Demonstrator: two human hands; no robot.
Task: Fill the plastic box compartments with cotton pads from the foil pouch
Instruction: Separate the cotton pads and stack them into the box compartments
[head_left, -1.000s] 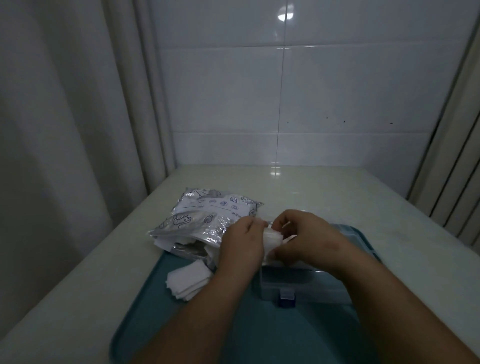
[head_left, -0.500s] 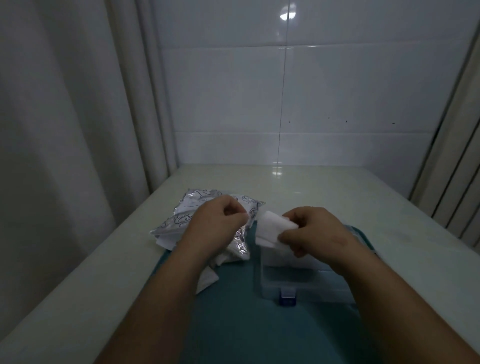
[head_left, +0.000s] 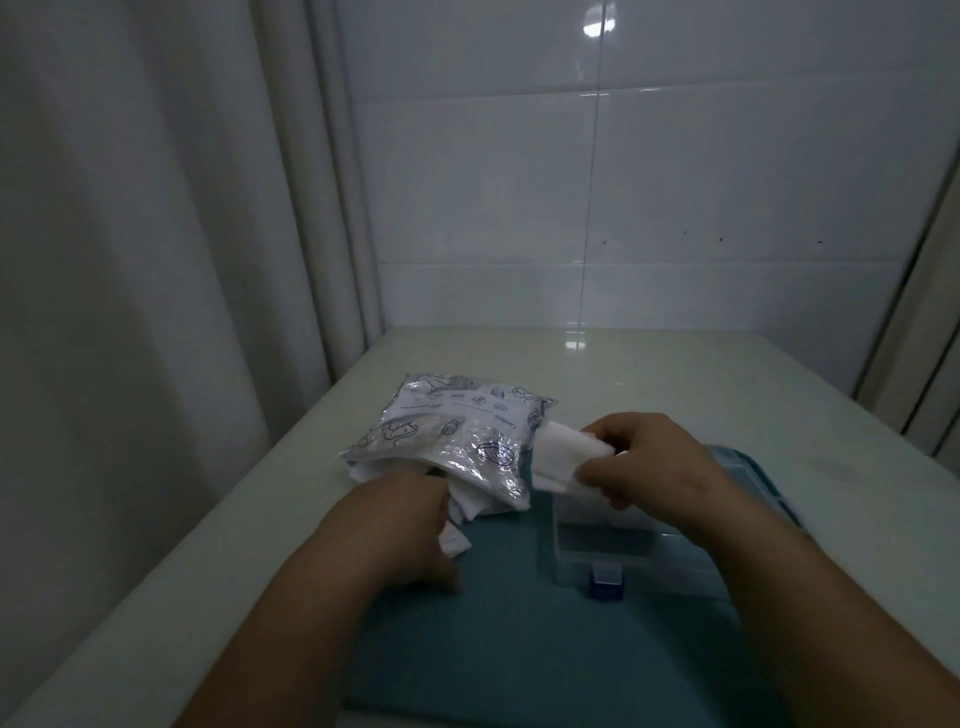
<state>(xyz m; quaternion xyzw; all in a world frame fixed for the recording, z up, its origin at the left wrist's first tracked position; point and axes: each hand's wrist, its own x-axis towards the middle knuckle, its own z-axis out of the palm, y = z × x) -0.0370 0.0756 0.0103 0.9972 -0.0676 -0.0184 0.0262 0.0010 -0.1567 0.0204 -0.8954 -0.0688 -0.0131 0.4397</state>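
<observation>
A: Starting left of the plastic box (head_left: 618, 551), what is there?

B: The foil pouch (head_left: 457, 441) lies on the worktop (head_left: 675, 374), its near edge over the teal tray (head_left: 519, 649). Loose cotton pads (head_left: 462, 512) spill from its mouth, just left of the box.

A: And the left hand (head_left: 400, 525)?

B: It is down on those loose pads, fingers curled under. Whether its grip has closed on any I cannot tell; the fingertips are hidden.

A: The right hand (head_left: 654, 462)?

B: Above the far end of the box, its grip pinched shut on a small stack of pads (head_left: 563, 457), thumb on one face, fingers on the other.

A: How will they handle?

B: I judge them very light, soft and easily squashed. A stack will fan or shed sheets if held by a corner, so take it across the flat faces near the middle, with light pressure.

A: The box itself?

B: It sits open on the tray. The near compartment looks empty; the far ones are behind the right hand.
</observation>
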